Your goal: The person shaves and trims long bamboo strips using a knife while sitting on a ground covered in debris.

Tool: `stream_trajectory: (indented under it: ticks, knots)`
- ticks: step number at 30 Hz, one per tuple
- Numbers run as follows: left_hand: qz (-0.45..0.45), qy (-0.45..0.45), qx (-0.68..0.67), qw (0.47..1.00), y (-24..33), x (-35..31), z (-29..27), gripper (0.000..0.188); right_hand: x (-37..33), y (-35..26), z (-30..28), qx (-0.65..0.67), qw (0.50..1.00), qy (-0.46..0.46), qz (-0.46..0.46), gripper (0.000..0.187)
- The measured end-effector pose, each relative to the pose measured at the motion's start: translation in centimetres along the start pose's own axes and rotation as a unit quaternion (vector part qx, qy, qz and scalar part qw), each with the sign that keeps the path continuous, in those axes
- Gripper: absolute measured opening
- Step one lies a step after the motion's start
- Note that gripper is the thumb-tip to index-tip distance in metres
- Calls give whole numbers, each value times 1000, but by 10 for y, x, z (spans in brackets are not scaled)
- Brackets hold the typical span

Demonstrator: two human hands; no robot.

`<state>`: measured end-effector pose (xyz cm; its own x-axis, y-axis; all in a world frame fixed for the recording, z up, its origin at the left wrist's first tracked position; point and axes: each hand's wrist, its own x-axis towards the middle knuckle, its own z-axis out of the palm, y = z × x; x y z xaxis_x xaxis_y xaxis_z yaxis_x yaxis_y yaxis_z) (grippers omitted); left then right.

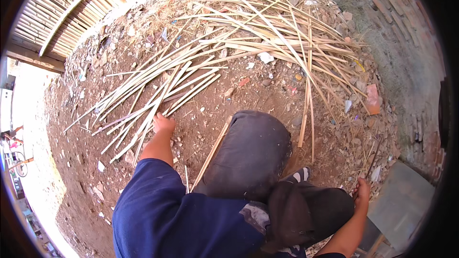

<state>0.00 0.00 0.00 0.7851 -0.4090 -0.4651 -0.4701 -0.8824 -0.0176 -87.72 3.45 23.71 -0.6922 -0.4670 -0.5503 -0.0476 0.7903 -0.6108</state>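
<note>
My left hand [164,124] reaches out to the near ends of a loose bunch of split bamboo strips [158,100] on the dirt. Its fingers are curled at one of the strips; the grip is partly hidden by the back of the hand. Off to the right, beside my bent knee, my right hand [362,192] is closed around a thin dark blade like a knife [374,158], which points away from me. Its handle is hidden in the fist. One more bamboo strip [213,150] leans along the left side of my dark-trousered leg [248,153].
A large heap of bamboo strips [287,43] lies crisscrossed at the far side. Litter and stones dot the dirt ground [86,162]. A brick wall [406,62] rises at right, near a grey panel [404,205]. A bamboo slat structure [52,14] stands far left.
</note>
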Motion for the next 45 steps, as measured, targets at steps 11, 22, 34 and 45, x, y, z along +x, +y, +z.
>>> stream_trajectory:
  ticks: [11,22,34,45]
  knots:
    - [29,-12,68,997,42,91,-22,70,-28,0,34,-362,928,-49,-67,29]
    - [65,-23,66,995,39,109,-4,45,-51,-30,60,-402,911,-58,-73,29]
    - [204,23,20,978,-6,84,24,32,-58,-34,68,-368,926,-53,-70,25]
    - [155,107,-154,970,-111,-16,44,32,-42,-14,58,-276,954,-87,-73,26]
